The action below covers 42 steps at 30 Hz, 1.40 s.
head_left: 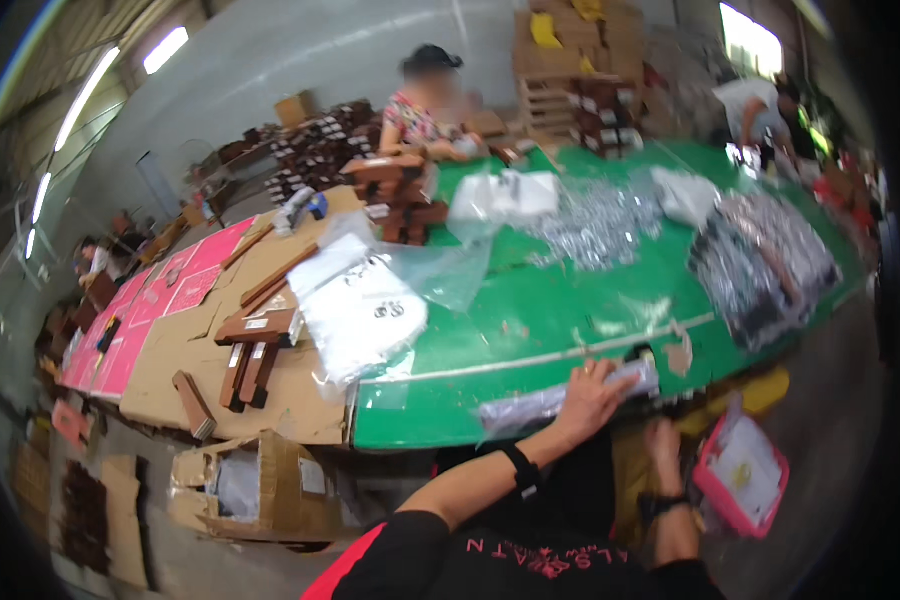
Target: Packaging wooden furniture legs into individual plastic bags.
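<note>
Green tabletop (450, 345): left hand (588, 400) partly hides plastic-wrapped bundle (530, 406), right hand (662, 440) is blurred, both grips unclear.

Left arm (480, 482) angled forward, left hand (590, 400) palm down, right hand (662, 442) lower (fingers unclear)

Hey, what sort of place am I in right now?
Probably a factory packing or assembly workshop: a long green-topped table carries a heap of small clear packets, brown bars stand stacked on it, and a co-worker sits or stands across.
</note>
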### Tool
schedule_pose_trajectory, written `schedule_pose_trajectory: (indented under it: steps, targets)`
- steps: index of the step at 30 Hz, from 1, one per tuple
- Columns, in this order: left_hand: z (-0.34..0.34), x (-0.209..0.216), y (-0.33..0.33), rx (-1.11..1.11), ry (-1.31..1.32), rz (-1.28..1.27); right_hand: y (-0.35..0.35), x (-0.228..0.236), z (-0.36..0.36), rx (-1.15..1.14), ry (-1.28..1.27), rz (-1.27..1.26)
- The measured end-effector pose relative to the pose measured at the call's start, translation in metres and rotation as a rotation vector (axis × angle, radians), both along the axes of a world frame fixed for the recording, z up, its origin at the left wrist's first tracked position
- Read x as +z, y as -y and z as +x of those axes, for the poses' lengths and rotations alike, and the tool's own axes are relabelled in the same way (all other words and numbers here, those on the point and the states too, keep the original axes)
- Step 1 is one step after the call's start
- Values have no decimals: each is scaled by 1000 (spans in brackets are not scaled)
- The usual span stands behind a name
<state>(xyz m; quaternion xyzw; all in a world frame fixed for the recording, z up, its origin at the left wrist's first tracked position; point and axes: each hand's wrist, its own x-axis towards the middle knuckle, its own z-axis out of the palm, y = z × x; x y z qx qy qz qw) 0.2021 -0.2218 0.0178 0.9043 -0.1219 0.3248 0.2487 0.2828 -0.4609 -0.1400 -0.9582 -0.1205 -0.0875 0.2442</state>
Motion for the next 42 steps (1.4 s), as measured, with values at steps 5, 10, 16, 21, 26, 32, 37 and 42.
schedule_pose_trajectory:
  steps: [5,10,16,21,26,32,37,42]
  targets:
    - [-12,-5,-44,107,14,10,-11,22,1,311,-379,857]
    - [-28,-22,-104,294,-4,251,-128,165,-9,549,-535,1077]
    - [-29,-15,-93,326,35,325,-184,175,-12,462,-554,1004]
    - [-35,-22,-85,358,55,343,-189,154,-9,408,-513,871]
    - [-35,-27,-86,340,44,347,-194,149,-3,350,-492,780]
    - [-37,-19,-91,341,-10,393,-195,133,10,397,-385,625]
    - [-33,-18,-88,323,-29,271,-184,169,-14,387,-465,736]
    - [-39,-5,-91,323,-109,213,-182,150,-19,374,-542,943]
